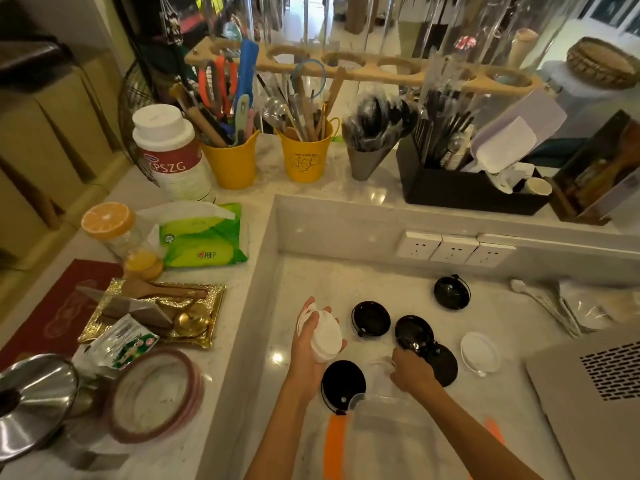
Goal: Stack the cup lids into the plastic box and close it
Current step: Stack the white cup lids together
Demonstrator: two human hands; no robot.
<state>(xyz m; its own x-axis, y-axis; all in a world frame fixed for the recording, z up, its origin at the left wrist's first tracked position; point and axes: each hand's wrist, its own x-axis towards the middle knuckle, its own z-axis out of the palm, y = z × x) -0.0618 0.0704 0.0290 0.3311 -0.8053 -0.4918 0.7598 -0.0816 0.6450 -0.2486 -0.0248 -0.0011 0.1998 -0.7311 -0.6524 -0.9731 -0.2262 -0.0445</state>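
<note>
My left hand [308, 355] grips a stack of white cup lids [325, 332] above the marble counter. My right hand [410, 374] pinches a black lid [414, 332] by its edge, tilted up over another black lid [445, 367]. More black lids lie flat on the counter: one at the middle [370, 318], one farther back [452, 292], one near my left wrist [343, 382]. A single white lid [479, 351] lies to the right. The clear plastic box [384, 431] with orange clasps sits at the near edge, partly hidden by my right forearm.
A grey laptop [595, 393] lies at the right. Plastic-wrapped spoons [554, 306] lie behind it. On the raised ledge to the left sit a gold tray [152, 313], a tissue pack [204, 237], a steel pot lid [34, 403] and yellow utensil cups [304, 157]. Wall sockets [453, 251] face the counter.
</note>
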